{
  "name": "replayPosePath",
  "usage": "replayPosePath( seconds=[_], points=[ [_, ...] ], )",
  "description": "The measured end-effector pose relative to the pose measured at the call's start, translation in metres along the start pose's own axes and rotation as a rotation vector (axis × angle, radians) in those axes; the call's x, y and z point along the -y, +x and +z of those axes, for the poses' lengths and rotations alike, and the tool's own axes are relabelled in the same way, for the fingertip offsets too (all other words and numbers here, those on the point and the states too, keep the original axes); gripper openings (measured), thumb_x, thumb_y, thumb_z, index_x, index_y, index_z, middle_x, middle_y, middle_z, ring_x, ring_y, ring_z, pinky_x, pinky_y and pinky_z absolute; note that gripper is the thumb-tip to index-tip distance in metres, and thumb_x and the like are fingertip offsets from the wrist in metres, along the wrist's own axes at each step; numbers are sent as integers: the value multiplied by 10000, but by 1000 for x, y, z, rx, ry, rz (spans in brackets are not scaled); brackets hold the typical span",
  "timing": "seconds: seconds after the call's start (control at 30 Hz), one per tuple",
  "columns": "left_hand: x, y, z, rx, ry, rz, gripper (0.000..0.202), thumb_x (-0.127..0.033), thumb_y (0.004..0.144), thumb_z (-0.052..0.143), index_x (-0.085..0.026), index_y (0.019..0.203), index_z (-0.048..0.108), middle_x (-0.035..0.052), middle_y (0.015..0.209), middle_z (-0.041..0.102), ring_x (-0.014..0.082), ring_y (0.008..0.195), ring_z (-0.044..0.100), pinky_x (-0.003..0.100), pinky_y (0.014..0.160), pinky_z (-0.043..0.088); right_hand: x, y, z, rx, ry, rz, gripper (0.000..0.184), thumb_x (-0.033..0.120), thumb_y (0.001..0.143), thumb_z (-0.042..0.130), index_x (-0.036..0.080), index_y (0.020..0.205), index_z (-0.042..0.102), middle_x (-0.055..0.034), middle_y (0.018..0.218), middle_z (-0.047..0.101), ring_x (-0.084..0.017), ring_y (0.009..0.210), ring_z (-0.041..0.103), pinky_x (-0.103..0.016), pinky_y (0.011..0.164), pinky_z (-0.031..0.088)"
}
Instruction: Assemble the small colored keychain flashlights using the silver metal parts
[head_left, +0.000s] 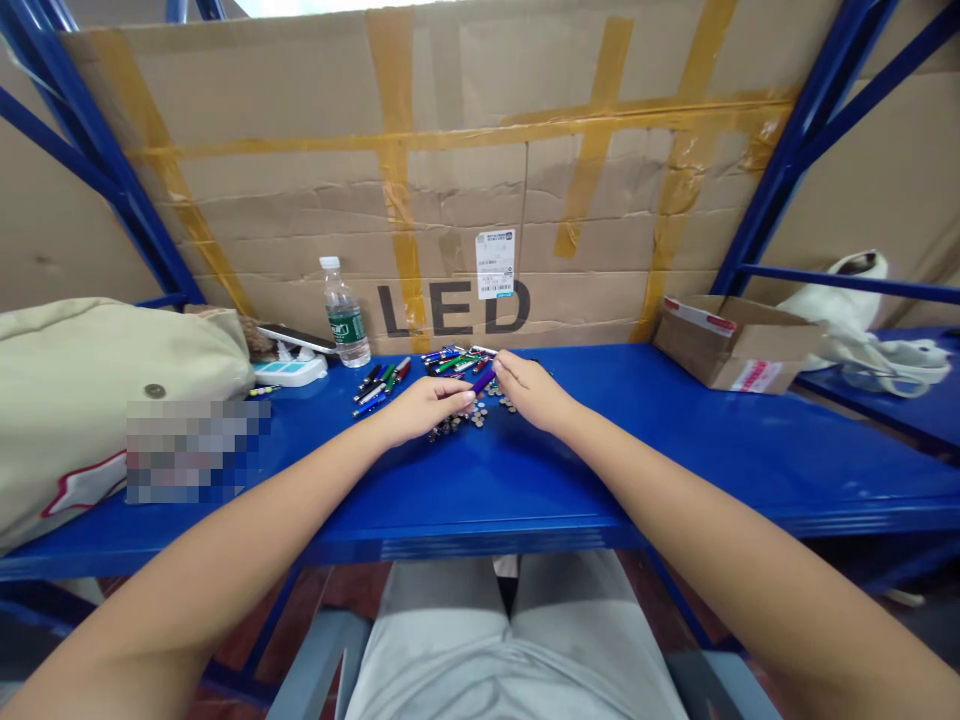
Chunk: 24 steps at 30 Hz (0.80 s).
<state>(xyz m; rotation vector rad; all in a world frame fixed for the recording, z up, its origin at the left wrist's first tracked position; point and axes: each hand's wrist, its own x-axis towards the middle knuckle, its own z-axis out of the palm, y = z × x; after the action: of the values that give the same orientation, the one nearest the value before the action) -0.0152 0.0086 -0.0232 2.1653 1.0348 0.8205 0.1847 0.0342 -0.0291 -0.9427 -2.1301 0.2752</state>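
Observation:
My left hand (429, 404) and my right hand (529, 390) meet over the middle of the blue shelf (525, 480). Between their fingertips they pinch a small purple pen-like stick (484, 379), held at a slant. Under and beside the hands lies a heap of small dark metal parts (459, 421). Just behind them sits a pile of coloured sticks (454, 358), and a second loose group (381, 384) lies to the left.
A water bottle (345, 314) stands at the back left by a phone (298, 339) and a white power strip (291, 373). A beige bag (105, 390) fills the left end. An open cardboard box (731, 345) sits right. Taped cardboard (465, 180) walls the back.

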Motion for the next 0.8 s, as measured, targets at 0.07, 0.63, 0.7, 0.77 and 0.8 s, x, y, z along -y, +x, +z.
replayPosePath(
  seconds=[0.07,0.63,0.7,0.77,0.8],
  points=[
    [0,1,1,39,-22,-24,388,-479,829,506,-132,929,649,37,844,672,189,820,596,316,794,458,0,0,0,17,-2,9,288,355,946,273,212,724,388,20,656,488,-131,608,445,-253,595,322],
    [5,3,-16,-20,-80,-133,332,-422,824,462,-155,694,608,-6,601,472,134,610,455,267,625,401,9,-5,-28,188,-323,-135,295,337,956,278,192,1006,530,-68,977,637,-179,831,574,-273,706,383],
    [8,3,-18,-6,-124,-135,349,-431,830,452,-148,715,622,-14,577,441,128,582,433,272,621,400,12,-6,-27,216,-446,-170,270,310,952,291,196,1001,531,-70,964,647,-187,821,585,-273,685,372],
    [10,2,-19,10,-144,-126,376,-461,835,457,-144,719,623,-19,574,437,121,575,427,273,633,401,15,-6,-25,239,-534,-184,263,290,949,293,198,963,538,-65,912,656,-188,780,591,-270,653,355],
    [11,1,-20,20,-135,-114,393,-480,837,460,-143,712,619,-19,579,448,118,581,433,272,644,402,15,-6,-24,242,-560,-184,261,287,948,295,198,940,540,-61,882,656,-187,759,591,-268,638,346]
  ],
)
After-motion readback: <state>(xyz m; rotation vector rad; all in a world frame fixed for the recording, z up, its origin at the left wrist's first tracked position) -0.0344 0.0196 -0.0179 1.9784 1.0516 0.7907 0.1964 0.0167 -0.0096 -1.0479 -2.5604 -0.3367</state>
